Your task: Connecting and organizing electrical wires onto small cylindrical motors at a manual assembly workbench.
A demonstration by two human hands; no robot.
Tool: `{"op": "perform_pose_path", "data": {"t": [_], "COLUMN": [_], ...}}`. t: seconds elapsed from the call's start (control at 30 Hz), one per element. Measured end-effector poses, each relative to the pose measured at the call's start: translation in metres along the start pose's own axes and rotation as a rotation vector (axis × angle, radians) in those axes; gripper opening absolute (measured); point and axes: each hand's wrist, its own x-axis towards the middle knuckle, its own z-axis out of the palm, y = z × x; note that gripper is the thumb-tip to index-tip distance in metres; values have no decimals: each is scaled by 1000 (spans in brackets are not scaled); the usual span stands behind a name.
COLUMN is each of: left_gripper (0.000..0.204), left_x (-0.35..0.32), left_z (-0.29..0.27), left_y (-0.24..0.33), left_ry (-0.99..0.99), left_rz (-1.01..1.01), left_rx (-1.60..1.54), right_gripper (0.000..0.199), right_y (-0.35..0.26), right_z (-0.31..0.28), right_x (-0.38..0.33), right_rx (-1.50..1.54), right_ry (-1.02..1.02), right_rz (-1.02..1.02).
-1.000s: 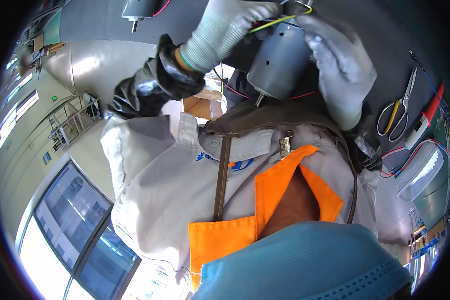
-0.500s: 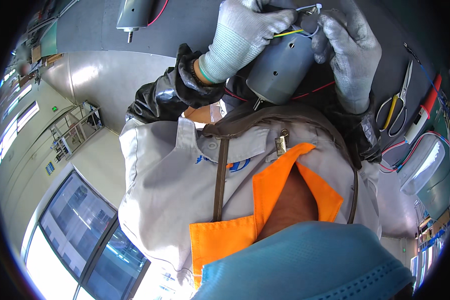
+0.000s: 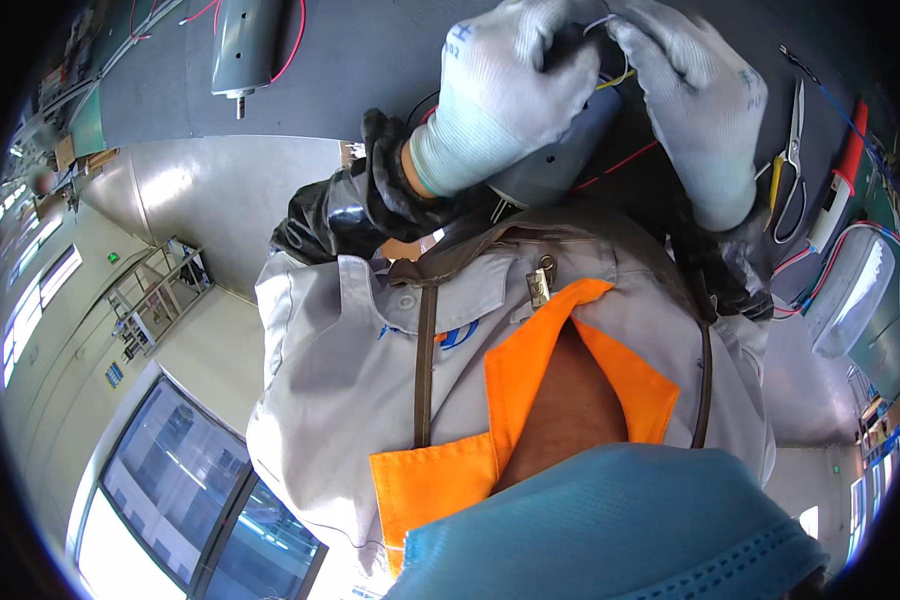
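Motor: a grey cylindrical motor (image 3: 560, 165) is held above the dark work surface (image 3: 370, 70), at the top centre of the view, just beyond the collar of the grey work jacket (image 3: 370, 340); most of its body is covered by the hands.
Left hand: the left hand (image 3: 505, 95), in a light grey knitted glove, is wrapped over the upper part of the motor, with the fingers curled closed around it.
Right hand: the right hand (image 3: 695, 95), gloved alike, is set just beside the left hand; its fingertips are pinched on thin wire (image 3: 605, 22) at the motor's top end.
Wires: a yellow wire (image 3: 620, 78) is seen between the two hands, and a red wire (image 3: 625, 165) runs along the motor's side.
Sleeves: black glossy sleeve covers (image 3: 360, 205) are worn over both forearms.
Second motor: another grey cylindrical motor (image 3: 245, 45), with red leads, lies on the work surface at the upper left, well apart from the hands.
Tools: scissors (image 3: 790, 165) and a red-handled tool (image 3: 835, 185) lie side by side on the work surface to the right of the right hand.
Foreground: an orange collar lining (image 3: 530, 370) and a blue face mask (image 3: 610, 530) fill the lower part of the view.
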Motion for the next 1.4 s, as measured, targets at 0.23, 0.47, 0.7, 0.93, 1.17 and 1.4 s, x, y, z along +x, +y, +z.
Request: {"op": "perform_pose_path", "data": {"t": [0.23, 0.47, 0.7, 0.93, 1.17, 1.4], "left_gripper": [40, 25, 30, 13, 19, 19], "left_x": [-11, -15, -16, -14, -9, -7], "left_z": [12, 8, 10, 3, 0, 4], "left_y": [-10, 2, -12, -21, 4, 3], "left_ry": [114, -52, -105, 62, 22, 31], "left_rz": [158, 248, 220, 271, 181, 208], "left_rx": [76, 403, 602, 422, 500, 526], "right_gripper": [24, 7, 11, 69, 65, 61], "right_y": [65, 80, 73, 75, 69, 48], "right_z": [-38, -12, -17, -10, -2, -10], "right_x": [-20, 9, -2, 0, -5, 5], "right_rx": [437, 320, 415, 139, 133, 66], "right_ry": [-105, 287, 204, -433, -378, -423], "right_rz": [499, 596, 564, -186, -115, -93]}}
